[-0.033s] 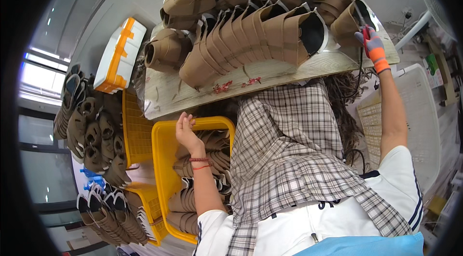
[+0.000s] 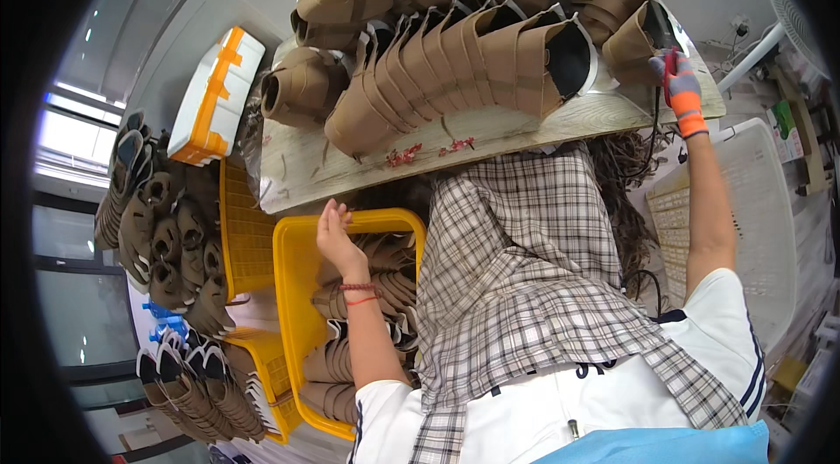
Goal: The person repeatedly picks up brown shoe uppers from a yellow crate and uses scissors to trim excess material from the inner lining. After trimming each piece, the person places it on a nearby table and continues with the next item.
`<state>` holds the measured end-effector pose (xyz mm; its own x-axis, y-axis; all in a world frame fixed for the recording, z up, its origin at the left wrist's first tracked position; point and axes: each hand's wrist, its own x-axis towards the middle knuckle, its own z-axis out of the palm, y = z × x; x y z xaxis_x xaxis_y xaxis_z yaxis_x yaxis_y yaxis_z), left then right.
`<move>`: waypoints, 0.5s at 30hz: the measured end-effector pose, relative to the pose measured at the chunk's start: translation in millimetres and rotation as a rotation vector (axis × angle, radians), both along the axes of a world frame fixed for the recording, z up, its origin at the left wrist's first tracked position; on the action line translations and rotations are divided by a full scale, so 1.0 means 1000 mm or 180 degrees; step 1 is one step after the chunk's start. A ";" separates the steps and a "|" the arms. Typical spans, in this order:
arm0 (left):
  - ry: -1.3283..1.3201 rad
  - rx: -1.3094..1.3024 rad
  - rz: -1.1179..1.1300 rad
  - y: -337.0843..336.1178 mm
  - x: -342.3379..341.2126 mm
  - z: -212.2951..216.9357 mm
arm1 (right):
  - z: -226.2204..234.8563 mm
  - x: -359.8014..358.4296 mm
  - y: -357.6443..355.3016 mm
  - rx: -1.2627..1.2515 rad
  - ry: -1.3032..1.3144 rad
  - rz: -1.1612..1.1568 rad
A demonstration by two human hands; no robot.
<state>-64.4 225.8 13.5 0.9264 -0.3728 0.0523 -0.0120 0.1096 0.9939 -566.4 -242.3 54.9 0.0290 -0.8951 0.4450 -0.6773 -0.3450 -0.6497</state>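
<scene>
The gloved right hand [image 2: 678, 90] seemingly gripped a black tool [image 2: 658, 27] at a brown shoe upper [image 2: 632, 48]; steadying it mattered. The bare left hand [image 2: 334, 235] hovered open, empty, over the yellow plastic crate [image 2: 293, 289].

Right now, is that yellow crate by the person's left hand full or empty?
Partly full. The yellow crate holds stacked brown shoe uppers below its rim. The left hand hovers bare above it, fingers loosely curled.

White-and-orange box [image 2: 215, 97] lies beside the bench's left end.
</scene>
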 end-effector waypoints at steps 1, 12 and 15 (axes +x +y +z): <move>0.0087 -0.0079 -0.0057 -0.003 0.004 0.000 | 0.001 0.000 0.011 -0.0225 -0.0064 -0.0362; 0.1246 -0.1663 -0.1607 -0.119 0.047 0.032 | 0.046 0.217 0.114 0.1161 -0.1859 0.2054; 0.1033 -0.0880 -0.2022 -0.136 0.065 0.032 | 0.034 0.242 0.101 0.1562 -0.2064 0.2430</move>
<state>0.7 89.4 45.8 0.5233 -0.8520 -0.0169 0.4242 0.2432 0.8723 -323.9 -141.6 89.1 0.5369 -0.8245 0.1784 0.1197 -0.1349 -0.9836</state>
